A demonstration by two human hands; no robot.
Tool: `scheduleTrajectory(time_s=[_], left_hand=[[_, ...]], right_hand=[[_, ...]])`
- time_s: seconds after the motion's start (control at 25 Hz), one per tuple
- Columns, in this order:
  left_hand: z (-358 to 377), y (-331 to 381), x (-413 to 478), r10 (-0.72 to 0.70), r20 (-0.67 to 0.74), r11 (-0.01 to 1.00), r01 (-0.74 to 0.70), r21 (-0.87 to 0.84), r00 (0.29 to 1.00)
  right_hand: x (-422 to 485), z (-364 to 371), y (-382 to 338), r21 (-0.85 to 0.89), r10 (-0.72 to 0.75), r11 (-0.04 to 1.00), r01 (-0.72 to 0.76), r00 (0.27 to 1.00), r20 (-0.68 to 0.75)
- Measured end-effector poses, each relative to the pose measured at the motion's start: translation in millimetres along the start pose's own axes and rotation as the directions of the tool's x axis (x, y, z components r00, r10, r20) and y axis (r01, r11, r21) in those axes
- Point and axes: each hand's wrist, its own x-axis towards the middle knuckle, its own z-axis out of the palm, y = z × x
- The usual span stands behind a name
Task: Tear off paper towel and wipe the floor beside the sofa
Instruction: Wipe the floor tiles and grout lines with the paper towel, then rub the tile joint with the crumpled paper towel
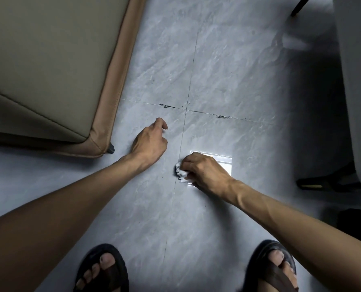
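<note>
My right hand (207, 171) presses a crumpled white paper towel (181, 173) onto the grey marbled tile floor (228, 81), right at a grout line. My left hand (151, 141) rests on the floor to the left of it, knuckles down, fingers loosely curled and holding nothing. The beige sofa (44, 66) with a tan border fills the upper left; its corner and a small dark foot (111, 149) lie just left of my left hand. Dark smudges (166, 106) mark the grout line beyond my hands.
A bright rectangular patch of light (226, 163) lies on the floor under my right hand. Grey furniture (356, 91) with a dark base (314, 183) stands at the right. My two feet in dark sandals (103, 270) are at the bottom edge.
</note>
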Motion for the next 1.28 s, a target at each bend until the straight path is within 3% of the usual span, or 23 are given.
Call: scheduleTrajectory(time_s=[0.12,0.24,0.28,0.32,0.36,0.4,0.48,0.52,0.56,0.6,0.68,0.76,0.8,0.84,0.92,0.96,1.0,1.28], left_hand=[[-1.7,-1.1,-0.6,0.009,0.015,1.000,-0.009,0.001,1.000],[-2.3,-3.0,-3.3,0.013,0.009,1.000,-0.013,-0.010,1.000],[-2.5,-3.5,-3.9,0.016,0.005,1.000,-0.016,-0.017,1.000],[-2.7,-3.8,-4.4,0.019,-0.001,1.000,-0.019,-0.022,1.000],[-3.1,-3.7,-4.7,0.017,-0.010,1.000,-0.018,-0.026,1.000],[-3.4,-2.9,-4.8,0.012,-0.018,0.999,-0.013,-0.031,1.000],[-3.3,0.0,-4.4,-0.004,-0.031,0.999,0.002,-0.043,1.000],[-3.4,1.6,-4.2,-0.008,-0.035,0.999,0.006,-0.046,0.999],[-3.2,3.8,-3.9,-0.008,-0.038,0.999,0.006,-0.049,0.999],[-3.5,6.0,-3.2,-0.007,-0.040,0.999,0.005,-0.053,0.999],[-4.8,9.2,-1.5,-0.006,-0.049,0.999,0.004,-0.049,0.999],[-5.6,11.6,0.0,-0.005,-0.054,0.999,0.002,-0.052,0.999],[-5.2,13.8,1.4,0.001,-0.057,0.998,-0.004,-0.061,0.998],[-3.6,15.8,2.3,0.008,-0.060,0.998,-0.012,-0.065,0.998],[-0.5,19.3,2.9,0.025,-0.059,0.997,-0.029,-0.066,0.998],[2.9,22.1,1.6,0.034,-0.046,0.997,-0.037,-0.074,0.998],[5.4,25.1,0.8,0.045,-0.032,0.995,-0.047,-0.082,0.998],[3.5,31.1,1.5,0.047,-0.037,0.995,-0.050,-0.091,0.998]], right_hand=[[-0.3,-9.1,-5.5,0.046,-0.074,0.997,0.068,0.987,0.139],[-20.0,-19.4,-5.7,0.117,-0.158,0.986,0.119,0.890,0.427],[-28.9,-23.6,-2.7,0.135,-0.149,0.986,0.098,0.879,0.452],[-34.1,-27.2,3.2,0.136,-0.090,0.990,0.040,0.920,0.381],[-33.2,-31.9,10.5,0.129,0.029,0.990,-0.058,0.975,0.220],[-26.6,-36.9,18.0,0.106,0.186,0.977,-0.184,0.982,-0.011],[-7.9,-40.0,23.0,0.136,0.473,0.880,-0.456,0.810,-0.348],[0.8,-34.3,17.9,0.184,0.533,0.844,-0.504,0.748,-0.396],[5.6,-24.4,7.5,0.218,0.543,0.839,-0.498,0.749,-0.380],[5.0,-12.2,-5.8,0.226,0.502,0.864,-0.450,0.804,-0.319],[-13.8,11.1,-26.2,0.163,0.279,0.953,-0.256,0.950,-0.137],[-40.5,11.5,-20.0,0.093,0.069,0.993,-0.069,0.998,0.004],[-50.8,3.6,-5.2,0.083,0.069,0.994,-0.068,0.998,-0.011],[-61.5,-5.0,10.3,0.093,0.170,0.982,-0.162,0.982,-0.084],[-84.0,-18.0,33.5,0.154,0.485,0.875,-0.460,0.824,-0.292],[-96.5,-17.0,36.6,0.167,0.596,0.800,-0.577,0.728,-0.338],[-105.5,-10.3,32.4,0.165,0.637,0.763,-0.625,0.684,-0.354],[-42.9,53.3,-53.2,0.249,0.513,0.855,-0.454,0.810,-0.284]])
